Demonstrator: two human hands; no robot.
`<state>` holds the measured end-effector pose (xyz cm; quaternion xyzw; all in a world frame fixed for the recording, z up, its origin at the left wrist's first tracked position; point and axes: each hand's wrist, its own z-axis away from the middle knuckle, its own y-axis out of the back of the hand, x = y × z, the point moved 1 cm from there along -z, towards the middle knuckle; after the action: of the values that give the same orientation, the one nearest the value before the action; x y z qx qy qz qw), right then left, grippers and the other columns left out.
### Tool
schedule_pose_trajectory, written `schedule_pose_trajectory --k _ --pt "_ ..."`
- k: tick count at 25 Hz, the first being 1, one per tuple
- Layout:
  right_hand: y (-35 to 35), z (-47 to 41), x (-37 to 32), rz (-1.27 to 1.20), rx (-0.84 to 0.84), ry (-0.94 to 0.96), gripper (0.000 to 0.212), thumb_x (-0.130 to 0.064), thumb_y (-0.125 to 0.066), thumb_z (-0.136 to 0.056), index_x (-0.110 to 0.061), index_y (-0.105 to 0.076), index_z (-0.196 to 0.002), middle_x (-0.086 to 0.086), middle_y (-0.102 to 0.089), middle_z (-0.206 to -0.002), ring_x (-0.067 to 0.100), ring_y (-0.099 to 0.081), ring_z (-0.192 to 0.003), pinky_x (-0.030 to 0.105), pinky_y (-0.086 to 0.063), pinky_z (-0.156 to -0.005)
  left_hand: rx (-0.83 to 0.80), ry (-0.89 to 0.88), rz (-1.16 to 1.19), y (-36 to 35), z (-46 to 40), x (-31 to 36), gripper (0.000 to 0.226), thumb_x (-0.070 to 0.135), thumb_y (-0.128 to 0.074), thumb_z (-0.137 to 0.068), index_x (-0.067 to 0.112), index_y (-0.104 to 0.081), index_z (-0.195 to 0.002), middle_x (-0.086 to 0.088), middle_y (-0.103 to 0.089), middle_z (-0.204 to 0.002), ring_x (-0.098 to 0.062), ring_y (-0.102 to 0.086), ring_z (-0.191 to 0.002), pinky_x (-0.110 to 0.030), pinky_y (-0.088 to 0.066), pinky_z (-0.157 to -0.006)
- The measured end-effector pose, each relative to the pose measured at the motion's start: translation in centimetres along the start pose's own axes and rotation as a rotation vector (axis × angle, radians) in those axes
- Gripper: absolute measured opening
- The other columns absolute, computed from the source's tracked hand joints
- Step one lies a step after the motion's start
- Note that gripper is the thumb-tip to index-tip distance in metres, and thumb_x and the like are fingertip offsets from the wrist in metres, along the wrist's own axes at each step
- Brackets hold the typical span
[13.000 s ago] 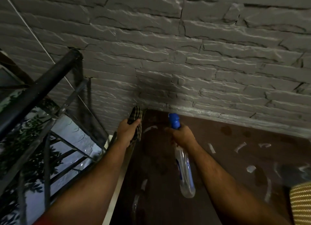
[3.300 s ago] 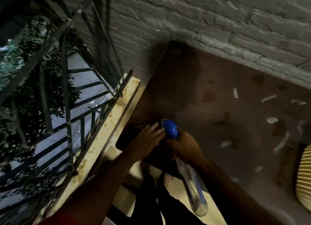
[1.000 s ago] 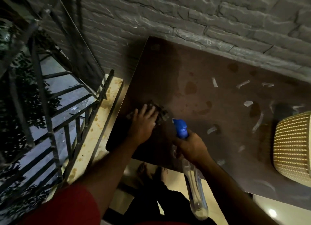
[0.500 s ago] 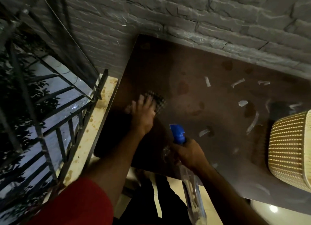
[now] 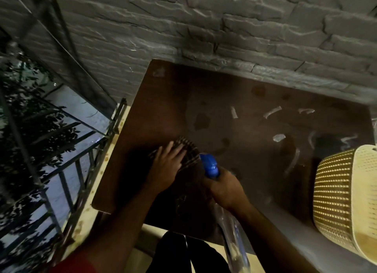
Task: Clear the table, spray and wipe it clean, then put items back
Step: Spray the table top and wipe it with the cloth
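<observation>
My left hand (image 5: 169,166) presses the checked cloth (image 5: 188,153) flat on the table (image 5: 234,93), my right hand (image 5: 225,189) grips the spray bottle (image 5: 234,240); wiping rightward could knock the basket (image 5: 344,193) off its edge

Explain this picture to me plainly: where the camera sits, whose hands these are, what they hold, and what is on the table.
The camera is worn on a person's head and looks down, so both arms reach in from below. The left hand presses a checked cloth flat on the brown table, fingers straight. The right hand grips a clear spray bottle by its blue nozzle head. A cream woven basket shows at the table's right end. Pale streaks and dark patches mark the tabletop. A grey stone wall stands behind; a metal railing is on the left.
</observation>
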<state>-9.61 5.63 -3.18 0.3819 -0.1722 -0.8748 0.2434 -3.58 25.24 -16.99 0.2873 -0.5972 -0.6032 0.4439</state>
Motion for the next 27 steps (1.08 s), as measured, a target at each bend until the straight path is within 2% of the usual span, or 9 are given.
schedule_pose_trajectory --k 2,5,7,10,12,14,16,21,27 --pt "0.4 -0.7 0.2 -0.013 -0.007 -0.015 0.055 -0.06 -0.051 -0.056 -0.02 -0.064 -0.092 0.001 -0.074 -0.087 0.024 -0.07 -0.085 0.04 -0.056 -0.08 0.022 0.089 0.054 0.4 -0.1 -2.8 0.051 0.02 -0.062 -0.088 0.019 -0.048 -0.138 -0.002 -0.039 -0.151 -0.03 -0.028 -0.141 -0.056 -0.027 -0.109" --pt "0.6 -1.7 0.3 -0.022 -0.003 -0.023 0.044 -0.055 -0.056 -0.062 -0.021 -0.063 -0.089 0.0 -0.073 -0.084 0.023 -0.069 -0.081 0.039 -0.056 -0.077 0.09 0.438 0.146 2.8 -6.4 -6.0 0.046 0.022 -0.047 -0.097 0.019 -0.041 -0.143 -0.002 -0.031 -0.155 -0.03 -0.017 -0.145 -0.056 -0.015 -0.113" --pt "0.9 -2.7 -0.1 -0.047 0.018 -0.033 0.041 -0.055 -0.057 -0.062 -0.023 -0.062 -0.087 -0.002 -0.072 -0.081 0.02 -0.069 -0.078 0.037 -0.055 -0.074 0.078 0.37 0.166 2.8 -8.8 -3.9 0.049 0.022 -0.049 -0.096 0.019 -0.04 -0.144 -0.002 -0.03 -0.155 -0.032 -0.016 -0.145 -0.056 -0.014 -0.113" --pt "1.3 -4.1 -1.4 -0.065 0.017 -0.03 0.043 -0.056 -0.056 -0.062 -0.025 -0.063 -0.091 -0.004 -0.073 -0.084 0.017 -0.069 -0.08 0.034 -0.055 -0.074 0.045 0.023 0.086 0.7 -5.5 -1.6 0.053 0.02 -0.061 -0.089 0.02 -0.046 -0.139 -0.002 -0.036 -0.152 -0.031 -0.025 -0.143 -0.056 -0.023 -0.11" --pt "1.7 -5.2 -2.4 -0.084 0.015 -0.048 0.043 -0.057 -0.057 -0.061 -0.025 -0.062 -0.09 -0.004 -0.072 -0.082 0.016 -0.069 -0.077 0.035 -0.056 -0.073 0.045 0.093 0.108 1.4 -6.5 -6.2 0.048 0.019 -0.057 -0.091 0.019 -0.047 -0.138 -0.002 -0.035 -0.153 -0.031 -0.023 -0.143 -0.057 -0.023 -0.111" --pt "1.9 -6.8 -3.6 -0.118 0.024 -0.057 0.039 -0.054 -0.06 -0.065 -0.026 -0.062 -0.091 -0.002 -0.073 -0.081 0.017 -0.07 -0.075 0.04 -0.059 -0.075 0.045 0.316 0.16 3.1 -11.2 -10.3 0.046 0.021 -0.049 -0.096 0.018 -0.044 -0.141 -0.004 -0.031 -0.155 -0.033 -0.017 -0.145 -0.059 -0.017 -0.112" --pt "2.1 -8.6 -4.7 -0.15 0.039 -0.052 0.035 -0.051 -0.063 -0.068 -0.026 -0.062 -0.093 0.001 -0.074 -0.08 0.019 -0.071 -0.074 0.042 -0.06 -0.076 0.038 0.367 0.163 4.5 -16.1 -11.4 0.048 0.022 -0.047 -0.097 0.018 -0.04 -0.144 -0.003 -0.028 -0.156 -0.033 -0.014 -0.146 -0.058 -0.014 -0.113" --pt "2.2 -11.9 -6.5 -0.261 0.022 -0.054 0.043 -0.054 -0.062 -0.061 -0.023 -0.063 -0.09 0.002 -0.074 -0.069 0.02 -0.072 -0.064 0.048 -0.061 -0.075 0.006 -0.041 0.122 2.7 -13.1 -6.7 0.047 0.028 -0.037 -0.095 0.02 -0.045 -0.14 -0.001 -0.033 -0.154 -0.029 -0.021 -0.144 -0.054 -0.018 -0.114" --pt "4.8 -16.8 -9.4 -0.329 0.046 0.015 0.039 -0.051 -0.063 -0.059 -0.025 -0.062 -0.087 0.007 -0.074 -0.074 0.03 -0.072 -0.071 0.056 -0.058 -0.078 0.108 0.319 0.193 5.0 -25.2 -13.0 0.044 0.023 -0.042 -0.099 0.016 -0.042 -0.143 -0.001 -0.03 -0.155 -0.028 -0.013 -0.146 -0.052 -0.013 -0.116"
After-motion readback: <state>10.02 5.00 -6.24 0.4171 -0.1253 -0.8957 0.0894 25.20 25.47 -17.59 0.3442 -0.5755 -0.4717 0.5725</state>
